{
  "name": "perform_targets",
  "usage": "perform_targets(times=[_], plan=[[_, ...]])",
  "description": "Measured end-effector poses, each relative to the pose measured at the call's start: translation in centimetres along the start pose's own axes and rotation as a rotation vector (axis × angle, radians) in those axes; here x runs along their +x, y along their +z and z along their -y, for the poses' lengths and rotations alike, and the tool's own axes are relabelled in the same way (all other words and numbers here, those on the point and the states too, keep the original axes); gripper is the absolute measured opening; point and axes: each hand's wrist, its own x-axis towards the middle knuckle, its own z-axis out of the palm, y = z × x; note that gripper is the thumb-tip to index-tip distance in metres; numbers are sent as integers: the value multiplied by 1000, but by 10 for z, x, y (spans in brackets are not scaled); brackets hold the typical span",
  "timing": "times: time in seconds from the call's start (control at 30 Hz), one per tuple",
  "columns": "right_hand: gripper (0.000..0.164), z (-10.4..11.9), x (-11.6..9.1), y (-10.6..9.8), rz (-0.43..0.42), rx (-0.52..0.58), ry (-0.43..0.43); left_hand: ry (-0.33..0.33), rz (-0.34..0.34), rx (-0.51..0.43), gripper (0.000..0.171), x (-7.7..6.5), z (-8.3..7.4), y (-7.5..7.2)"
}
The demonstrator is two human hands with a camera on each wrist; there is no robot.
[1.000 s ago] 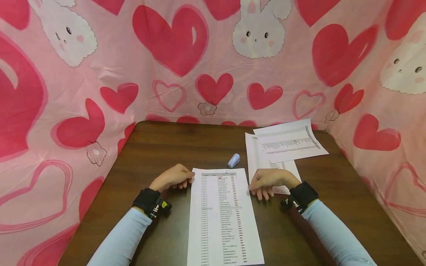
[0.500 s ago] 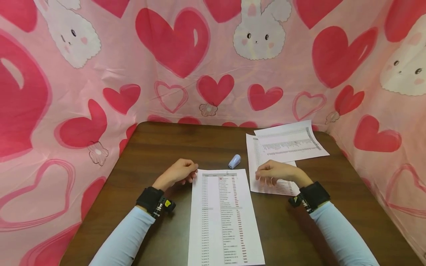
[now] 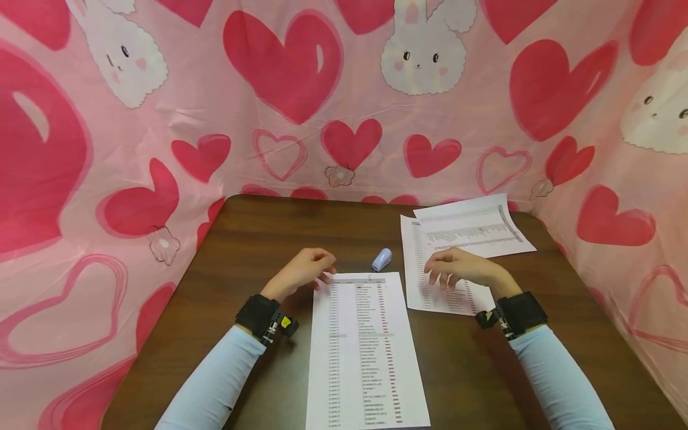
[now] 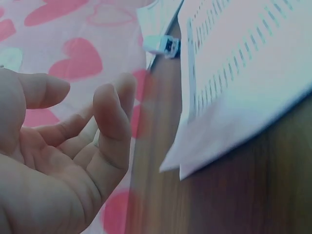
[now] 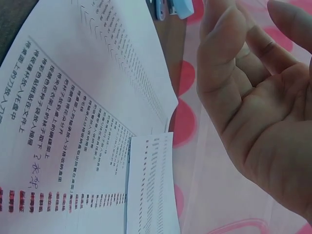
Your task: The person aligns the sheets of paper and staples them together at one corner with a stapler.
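Long printed sheets of paper with red marks lie in front of me; two separate corners show in the left wrist view. My left hand hovers by their top left corner, fingers loosely bent. In its wrist view, thumb and fingertips are apart with nothing between them. My right hand is over another printed sheet to the right, its fingers relaxed and holding nothing in the right wrist view. Just beyond the front sheets lies a small light-blue stapler, untouched by either hand.
One more printed page overlaps the right sheet at the back of the brown wooden table. Pink cloth with hearts and rabbits hangs behind the table and along its sides. Both wrists wear black camera straps.
The left hand has let go of the front sheets' left edge and moved up and right. The right hand has left their right edge, moving right and away over the other sheet.
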Motion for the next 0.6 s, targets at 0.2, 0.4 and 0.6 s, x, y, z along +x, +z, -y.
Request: perform_targets(times=[0.2,0.4,0.6], plan=[[39,-4,-2,-1,5,10,-10,33,13,3,41,7,-6,13],[40,-12,-8,-6,-25,45,-7,71,20,4,40,13,-16,22],[40,-16,-11,-8,-28,65,-3,74,29,-3,38,22,-22,31]])
